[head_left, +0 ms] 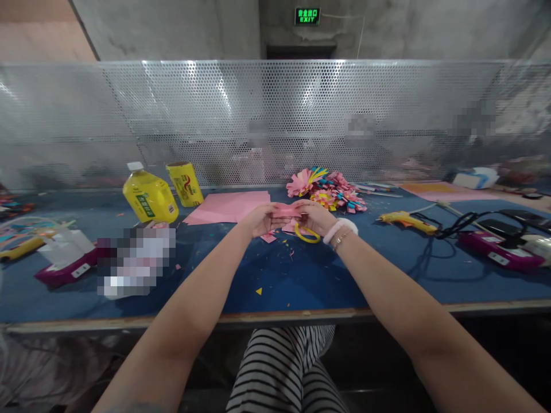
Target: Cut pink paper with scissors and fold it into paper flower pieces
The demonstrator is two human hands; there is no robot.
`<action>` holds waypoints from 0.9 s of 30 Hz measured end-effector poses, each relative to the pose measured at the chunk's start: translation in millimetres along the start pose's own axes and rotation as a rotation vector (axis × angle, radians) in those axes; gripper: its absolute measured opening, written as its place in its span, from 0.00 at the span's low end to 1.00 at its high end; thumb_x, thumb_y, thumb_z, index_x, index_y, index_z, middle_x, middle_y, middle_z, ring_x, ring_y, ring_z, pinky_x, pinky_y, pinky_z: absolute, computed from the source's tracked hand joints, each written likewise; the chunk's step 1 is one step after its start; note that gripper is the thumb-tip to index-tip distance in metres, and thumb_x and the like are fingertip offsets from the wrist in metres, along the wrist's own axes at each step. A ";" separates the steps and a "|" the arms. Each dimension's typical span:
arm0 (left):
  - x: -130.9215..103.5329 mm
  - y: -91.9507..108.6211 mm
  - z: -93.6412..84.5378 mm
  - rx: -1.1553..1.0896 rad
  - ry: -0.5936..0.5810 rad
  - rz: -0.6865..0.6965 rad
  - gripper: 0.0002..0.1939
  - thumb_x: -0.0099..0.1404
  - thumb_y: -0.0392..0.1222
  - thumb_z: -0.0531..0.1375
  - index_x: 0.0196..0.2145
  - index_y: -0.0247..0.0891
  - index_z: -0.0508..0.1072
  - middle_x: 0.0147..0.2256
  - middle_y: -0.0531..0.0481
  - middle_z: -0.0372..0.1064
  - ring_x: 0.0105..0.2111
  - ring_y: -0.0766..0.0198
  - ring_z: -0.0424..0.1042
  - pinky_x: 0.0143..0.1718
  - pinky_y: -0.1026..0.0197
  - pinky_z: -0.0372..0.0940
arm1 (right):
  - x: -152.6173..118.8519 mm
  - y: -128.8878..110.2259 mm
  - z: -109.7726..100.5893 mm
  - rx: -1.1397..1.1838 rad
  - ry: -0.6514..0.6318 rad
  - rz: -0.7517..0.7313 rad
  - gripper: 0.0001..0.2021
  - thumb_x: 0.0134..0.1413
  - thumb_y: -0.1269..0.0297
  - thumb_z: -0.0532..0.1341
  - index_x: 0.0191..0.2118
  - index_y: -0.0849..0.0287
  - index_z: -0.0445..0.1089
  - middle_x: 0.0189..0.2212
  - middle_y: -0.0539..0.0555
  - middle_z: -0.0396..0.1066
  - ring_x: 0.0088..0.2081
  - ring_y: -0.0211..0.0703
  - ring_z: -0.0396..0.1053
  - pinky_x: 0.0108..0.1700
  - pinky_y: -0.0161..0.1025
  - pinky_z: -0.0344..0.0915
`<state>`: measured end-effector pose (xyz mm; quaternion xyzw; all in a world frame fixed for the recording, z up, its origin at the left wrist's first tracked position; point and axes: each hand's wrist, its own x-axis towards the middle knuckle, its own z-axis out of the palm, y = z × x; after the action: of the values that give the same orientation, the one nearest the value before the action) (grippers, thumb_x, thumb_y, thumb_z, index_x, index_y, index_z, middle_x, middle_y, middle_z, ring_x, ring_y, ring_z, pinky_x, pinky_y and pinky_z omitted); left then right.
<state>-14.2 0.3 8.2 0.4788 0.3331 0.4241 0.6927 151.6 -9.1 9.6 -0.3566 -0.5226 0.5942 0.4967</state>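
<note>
Between my two hands, above the blue tabletop, is a folded strip of pink paper [284,210]. My left hand [262,219] grips its left end with the fingers curled. Its right end is pinched by my right hand [316,215], which has a white fluffy band and a bracelet at the wrist. Just below my right hand lies a pair of scissors with yellow handles [308,234]; their blades are not clearly visible. Pink paper scraps [269,236] are on the table under my hands. Behind my left hand is a stack of pink paper sheets [228,205].
Paper flowers [327,189] are heaped behind my right hand. At left stand a yellow bottle [148,195], a yellow canister [185,184] and a purple power strip [71,267]. A yellow glue gun [407,221], cables and another power strip [501,249] lie right. A perforated metal screen [297,120] closes the back.
</note>
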 end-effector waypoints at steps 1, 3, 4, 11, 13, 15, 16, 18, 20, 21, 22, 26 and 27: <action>0.1 0.3 -1.0 -0.015 -0.009 0.003 0.06 0.54 0.34 0.53 0.31 0.34 0.67 0.27 0.43 0.71 0.28 0.64 0.73 0.36 0.61 0.67 | 0.8 0.3 -0.4 0.017 -0.012 -0.015 0.07 0.36 0.75 0.55 0.27 0.60 0.64 0.14 0.45 0.59 0.17 0.29 0.57 0.20 0.29 0.56; 0.0 1.1 -2.2 -0.040 -0.032 0.015 0.08 0.54 0.33 0.51 0.32 0.34 0.68 0.28 0.43 0.72 0.30 0.65 0.72 0.37 0.63 0.66 | 2.3 0.9 -0.5 0.034 -0.022 -0.046 0.07 0.38 0.75 0.55 0.27 0.61 0.65 0.16 0.46 0.61 0.18 0.29 0.58 0.22 0.29 0.58; -0.2 1.6 -2.5 -0.050 -0.040 0.021 0.09 0.54 0.33 0.51 0.32 0.34 0.68 0.28 0.43 0.72 0.30 0.65 0.72 0.37 0.63 0.66 | 2.8 1.0 0.0 0.038 -0.016 -0.057 0.06 0.39 0.75 0.55 0.28 0.61 0.66 0.17 0.47 0.62 0.19 0.29 0.59 0.23 0.29 0.59; -1.4 4.6 -1.2 -0.044 -0.002 0.037 0.08 0.53 0.37 0.50 0.25 0.34 0.68 0.28 0.43 0.71 0.32 0.61 0.72 0.37 0.58 0.67 | -1.1 -1.2 5.3 0.012 -0.052 -0.127 0.07 0.41 0.74 0.53 0.27 0.62 0.67 0.22 0.50 0.67 0.25 0.31 0.65 0.32 0.32 0.64; -1.0 3.0 0.5 -0.003 -0.005 0.052 0.02 0.52 0.36 0.55 0.24 0.34 0.66 0.28 0.44 0.71 0.32 0.62 0.72 0.39 0.59 0.66 | -2.5 -1.1 5.6 -0.003 -0.087 -0.128 0.06 0.42 0.71 0.54 0.28 0.63 0.67 0.23 0.51 0.67 0.26 0.32 0.66 0.33 0.33 0.65; -0.7 0.2 2.3 0.046 -0.005 0.102 0.06 0.49 0.31 0.59 0.26 0.35 0.64 0.28 0.47 0.70 0.32 0.65 0.72 0.40 0.61 0.65 | -2.7 -0.2 5.9 -0.021 -0.092 -0.135 0.05 0.42 0.68 0.57 0.28 0.62 0.66 0.24 0.50 0.66 0.26 0.31 0.66 0.33 0.33 0.65; -0.6 -1.3 3.1 0.067 -0.002 0.137 0.09 0.48 0.29 0.60 0.28 0.35 0.64 0.28 0.49 0.70 0.31 0.66 0.72 0.40 0.61 0.65 | -2.3 0.5 6.1 -0.039 -0.082 -0.147 0.06 0.41 0.66 0.58 0.28 0.62 0.66 0.24 0.49 0.65 0.26 0.31 0.65 0.33 0.32 0.65; -0.4 -3.9 4.0 0.098 0.013 0.204 0.13 0.48 0.28 0.60 0.33 0.36 0.64 0.29 0.50 0.69 0.29 0.67 0.72 0.38 0.60 0.66 | -0.6 2.2 6.3 -0.095 -0.044 -0.187 0.09 0.37 0.68 0.61 0.30 0.61 0.65 0.24 0.47 0.64 0.25 0.30 0.64 0.33 0.32 0.66; 0.5 -5.4 4.1 0.120 0.044 0.252 0.14 0.49 0.28 0.60 0.34 0.35 0.64 0.28 0.50 0.69 0.28 0.67 0.72 0.37 0.59 0.66 | 1.6 3.6 6.0 -0.151 -0.003 -0.236 0.13 0.34 0.71 0.62 0.32 0.61 0.65 0.24 0.47 0.64 0.25 0.29 0.64 0.32 0.32 0.65; 1.4 -5.8 3.8 0.133 0.061 0.266 0.13 0.50 0.29 0.60 0.34 0.34 0.64 0.27 0.50 0.69 0.27 0.67 0.71 0.36 0.59 0.66 | 2.8 4.0 5.6 -0.177 0.014 -0.253 0.15 0.33 0.72 0.62 0.33 0.61 0.64 0.24 0.46 0.64 0.25 0.29 0.63 0.30 0.31 0.65; 2.4 -6.0 3.4 0.145 0.074 0.275 0.12 0.50 0.29 0.60 0.33 0.33 0.64 0.26 0.50 0.68 0.26 0.67 0.71 0.36 0.59 0.66 | 3.9 4.2 4.9 -0.199 0.032 -0.262 0.16 0.33 0.72 0.63 0.34 0.61 0.64 0.23 0.46 0.63 0.24 0.29 0.63 0.29 0.31 0.65; 6.6 -6.6 2.3 0.192 0.082 0.277 0.12 0.49 0.33 0.62 0.32 0.31 0.65 0.24 0.50 0.69 0.25 0.66 0.71 0.36 0.58 0.66 | 6.9 3.1 2.3 -0.239 0.106 -0.250 0.17 0.32 0.70 0.64 0.34 0.62 0.64 0.22 0.46 0.63 0.22 0.30 0.62 0.24 0.31 0.63; 7.1 -6.7 2.5 0.201 0.090 0.274 0.12 0.49 0.35 0.62 0.32 0.31 0.65 0.23 0.50 0.69 0.25 0.65 0.72 0.35 0.59 0.66 | 7.1 2.4 2.1 -0.239 0.121 -0.249 0.17 0.31 0.69 0.64 0.33 0.62 0.64 0.22 0.46 0.63 0.21 0.30 0.62 0.24 0.31 0.62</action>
<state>-7.3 4.7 2.3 0.5671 0.3363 0.5002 0.5613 147.3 -2.7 8.3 -0.3806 -0.5989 0.4390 0.5511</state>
